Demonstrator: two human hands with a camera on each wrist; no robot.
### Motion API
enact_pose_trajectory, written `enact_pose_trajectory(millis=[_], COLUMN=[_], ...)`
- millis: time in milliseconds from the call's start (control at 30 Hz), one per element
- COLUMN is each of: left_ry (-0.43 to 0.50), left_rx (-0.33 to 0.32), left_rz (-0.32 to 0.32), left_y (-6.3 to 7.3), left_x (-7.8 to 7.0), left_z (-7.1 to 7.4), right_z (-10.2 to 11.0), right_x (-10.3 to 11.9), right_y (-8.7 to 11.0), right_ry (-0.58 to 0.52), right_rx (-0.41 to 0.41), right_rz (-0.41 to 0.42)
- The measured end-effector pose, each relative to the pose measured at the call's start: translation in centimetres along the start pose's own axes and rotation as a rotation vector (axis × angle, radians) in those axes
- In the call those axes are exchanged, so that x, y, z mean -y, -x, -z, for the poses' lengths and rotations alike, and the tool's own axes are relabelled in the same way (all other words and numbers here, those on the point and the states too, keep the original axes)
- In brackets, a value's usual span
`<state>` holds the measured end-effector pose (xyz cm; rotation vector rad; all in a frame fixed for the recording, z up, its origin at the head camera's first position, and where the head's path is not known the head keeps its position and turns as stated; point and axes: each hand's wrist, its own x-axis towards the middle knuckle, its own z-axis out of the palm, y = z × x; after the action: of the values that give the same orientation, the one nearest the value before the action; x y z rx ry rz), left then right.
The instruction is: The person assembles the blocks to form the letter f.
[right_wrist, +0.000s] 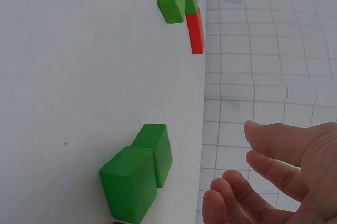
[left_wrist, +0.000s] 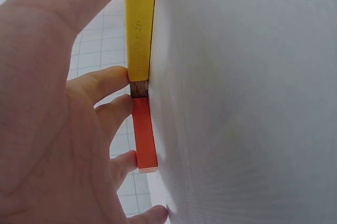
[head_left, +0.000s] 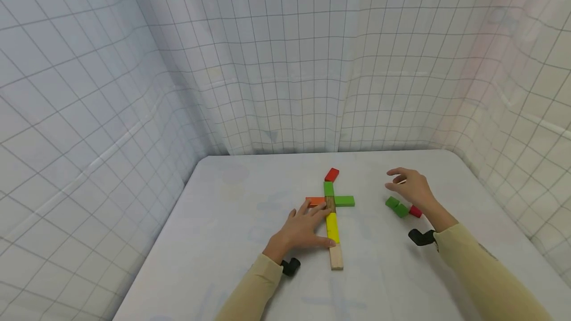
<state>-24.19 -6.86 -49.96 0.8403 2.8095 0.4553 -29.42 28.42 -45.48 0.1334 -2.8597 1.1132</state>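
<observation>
Flat wooden blocks form a cross on the white table: a natural wood block [head_left: 336, 257] nearest me, yellow [head_left: 332, 228] above it, then a brown block [head_left: 330, 204] at the crossing. An orange block [left_wrist: 144, 132] lies to its left, a light green block [head_left: 345, 201] to its right, another green block [head_left: 328, 188] beyond. My left hand [head_left: 303, 227] spreads its fingers over the left side of the cross, fingertips touching blocks. My right hand [head_left: 412, 187] hovers with loosely bent fingers, holding nothing, just beyond two dark green blocks [right_wrist: 129, 182].
A red block [head_left: 332, 175] lies slanted past the far end of the cross. Another red block [head_left: 416, 211] sits beside the dark green pair. White grid-patterned curtains [head_left: 285, 78] enclose the table's back and sides.
</observation>
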Motion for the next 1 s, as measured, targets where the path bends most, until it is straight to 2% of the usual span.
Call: enact_pose_trajectory(millis=[467,1000], left_ry=[0.005,0.01], left_rx=[-0.003,0.007], left_rz=[-0.005,0.001], left_y=[0.2,0.5], left_x=[-0.2,-0.5], left_z=[0.1,0.6], right_z=[-1.1,-2.3], right_x=[-2.5,-3.2], right_y=[2.3,2.6], right_ry=[0.1,0.138], right_rx=[-0.002,-0.014], right_rz=[0.067,0.079])
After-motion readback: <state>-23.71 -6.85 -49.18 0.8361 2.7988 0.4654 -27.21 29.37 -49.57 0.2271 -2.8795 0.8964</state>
